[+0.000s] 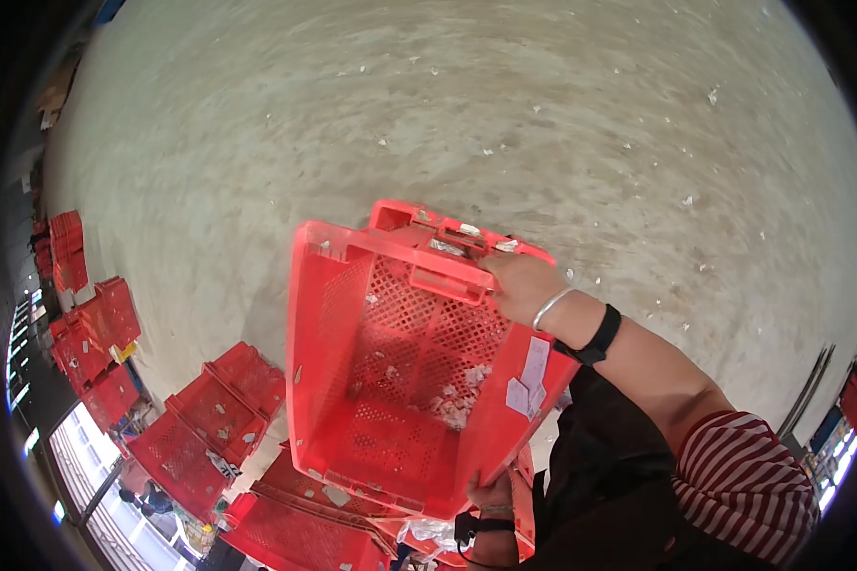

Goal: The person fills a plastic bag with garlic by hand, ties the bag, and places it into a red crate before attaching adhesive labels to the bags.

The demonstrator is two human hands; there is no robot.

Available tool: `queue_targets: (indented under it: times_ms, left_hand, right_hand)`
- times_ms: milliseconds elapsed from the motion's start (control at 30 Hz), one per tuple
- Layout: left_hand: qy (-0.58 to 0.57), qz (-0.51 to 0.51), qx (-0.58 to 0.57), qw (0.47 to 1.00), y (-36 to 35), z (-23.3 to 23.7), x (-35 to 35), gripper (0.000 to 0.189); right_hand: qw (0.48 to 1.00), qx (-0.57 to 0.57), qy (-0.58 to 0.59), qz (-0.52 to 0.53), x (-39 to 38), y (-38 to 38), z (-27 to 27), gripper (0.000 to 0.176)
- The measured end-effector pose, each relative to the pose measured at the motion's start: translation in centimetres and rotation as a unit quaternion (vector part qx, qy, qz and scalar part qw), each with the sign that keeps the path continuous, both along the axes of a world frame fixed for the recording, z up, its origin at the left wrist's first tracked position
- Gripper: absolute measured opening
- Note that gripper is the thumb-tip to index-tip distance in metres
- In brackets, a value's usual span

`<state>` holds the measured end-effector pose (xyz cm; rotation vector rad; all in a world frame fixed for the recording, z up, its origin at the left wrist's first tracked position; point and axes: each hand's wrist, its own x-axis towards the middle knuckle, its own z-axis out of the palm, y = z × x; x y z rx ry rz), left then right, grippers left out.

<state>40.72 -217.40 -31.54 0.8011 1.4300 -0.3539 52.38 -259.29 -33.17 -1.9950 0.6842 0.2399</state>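
A red plastic crate (326, 314) with mesh walls and base is held tilted in front of me, its open side towards me. White scraps (457, 404) lie inside it, and pale paper labels (531, 376) stick to its right wall. The rim of a second red crate (400, 214) shows just behind its upper edge. My right hand (524, 281) is closed around the upper right corner, by the handle; its fingertips are partly hidden. Lower down, my left hand (490, 492) grips the crate's near edge, with a dark strap at the wrist.
Other red crates (205, 428) stand stacked at lower left, and more red crates (305, 523) sit below the held one. Further stacks (95, 324) line the far left. White scraps are scattered over the grey floor (543, 114). A person (152, 500) appears at bottom left.
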Motion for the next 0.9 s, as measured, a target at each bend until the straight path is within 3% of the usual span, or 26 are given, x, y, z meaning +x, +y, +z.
queue_targets:
  times_ms: [100,200,233,333,367,400,467,533,633,733,767,833,867,900]
  left_hand:
    - [0.021,-0.007,-0.008,1.000,-2.0,1.6,1.2,0.036]
    - [-0.002,-0.054,-0.018,0.998,3.1,-2.3,-1.4,0.034]
    - [0.046,0.012,-0.016,0.999,1.3,-1.9,-0.2,0.034]
    - [0.022,-0.055,-0.010,0.998,-4.0,0.5,1.6,0.038]
    - [0.051,-0.005,0.024,0.998,-3.0,-0.7,1.0,0.040]
    - [0.039,-0.003,0.015,0.999,-1.8,-1.7,0.3,0.040]
    - [-0.038,-0.094,-0.057,0.993,0.1,-3.4,-1.0,0.040]
    - [-0.063,-0.054,-0.058,0.995,0.9,-3.6,-1.5,0.040]
    - [-0.093,0.020,-0.070,0.993,0.2,-4.5,-0.8,0.040]
    - [-0.066,0.018,-0.040,0.997,0.2,-3.2,-0.9,0.049]
    - [-0.031,-0.029,-0.117,0.992,0.7,-2.3,-1.2,0.051]
    - [-0.003,-0.122,-0.301,0.946,2.8,-1.8,-2.3,0.051]
    - [-0.030,-0.104,-0.309,0.945,3.5,-1.7,-3.4,0.051]
    - [-0.040,-0.197,-0.281,0.938,3.9,-1.7,-4.7,0.047]
  right_hand:
    - [1.000,-0.006,-0.005,-0.002,-0.5,-0.6,0.3,0.037]
    - [1.000,-0.006,0.019,-0.002,-0.1,0.2,0.6,0.039]
    - [0.999,-0.012,0.031,-0.004,-0.1,0.2,0.9,0.040]
    - [0.999,-0.028,0.017,-0.004,-0.3,0.4,-0.6,0.039]
    - [0.999,-0.036,0.010,-0.003,-0.2,0.3,-0.3,0.039]
    - [0.999,-0.024,0.033,-0.025,0.0,0.3,0.2,0.036]
    - [0.997,-0.014,0.059,-0.040,0.5,0.2,0.2,0.034]
    - [0.996,-0.018,0.080,-0.040,0.7,0.2,0.7,0.035]
    - [0.994,-0.037,0.092,-0.050,0.6,0.3,1.5,0.043]
    - [0.983,-0.174,-0.060,-0.011,-2.5,0.8,0.7,0.067]
    - [0.967,-0.239,-0.093,0.003,-4.4,1.3,1.1,0.074]
    - [0.965,-0.232,-0.114,-0.043,-8.8,2.4,1.6,0.078]
    - [0.964,0.142,-0.137,-0.181,-10.7,3.8,3.2,0.080]
    - [0.970,-0.203,-0.110,-0.075,-14.7,4.2,2.3,0.078]
